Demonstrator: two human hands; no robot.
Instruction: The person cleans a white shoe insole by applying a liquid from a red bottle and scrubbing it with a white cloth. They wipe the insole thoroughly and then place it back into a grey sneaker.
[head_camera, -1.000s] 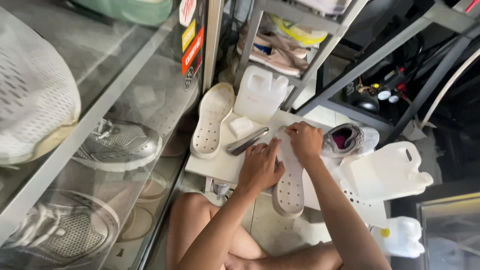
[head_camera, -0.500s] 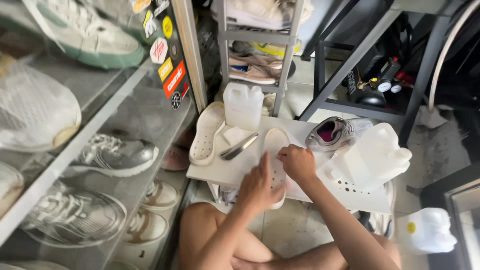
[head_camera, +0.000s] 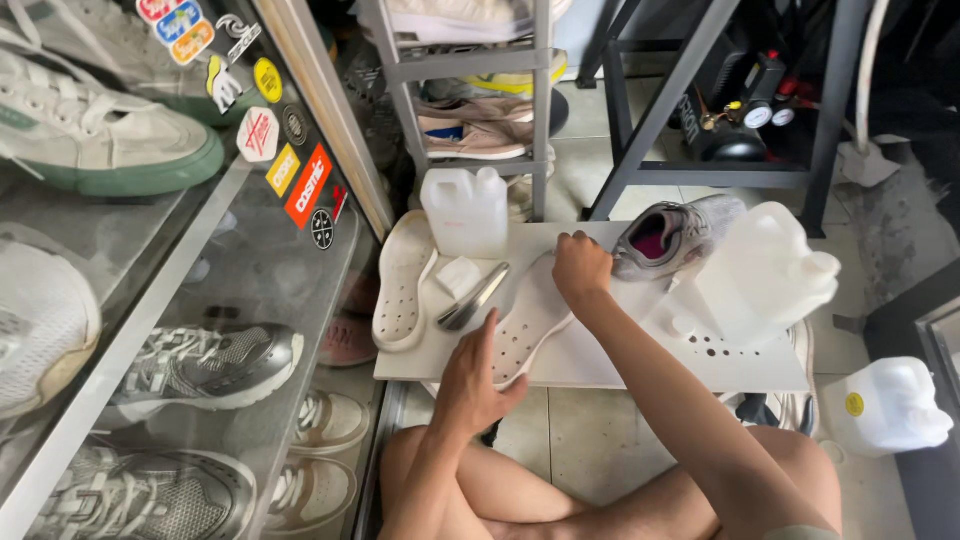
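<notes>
The left hand (head_camera: 478, 375) presses flat and open on the white insole (head_camera: 525, 320) near the board's (head_camera: 600, 365) front edge. The right hand (head_camera: 582, 268) pinches its far end. It looks light and floppy, best held by the ends.

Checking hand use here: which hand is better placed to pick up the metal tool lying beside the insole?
Probably the left hand: it rests on the insole right beside the tool. The right hand presses the insole's far end, farther away.

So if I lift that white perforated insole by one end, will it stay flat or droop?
The insole is thin and perforated, so it would probably droop. It looks light. The left hand and right hand both press it down, perhaps because it slides on the white board.
</notes>
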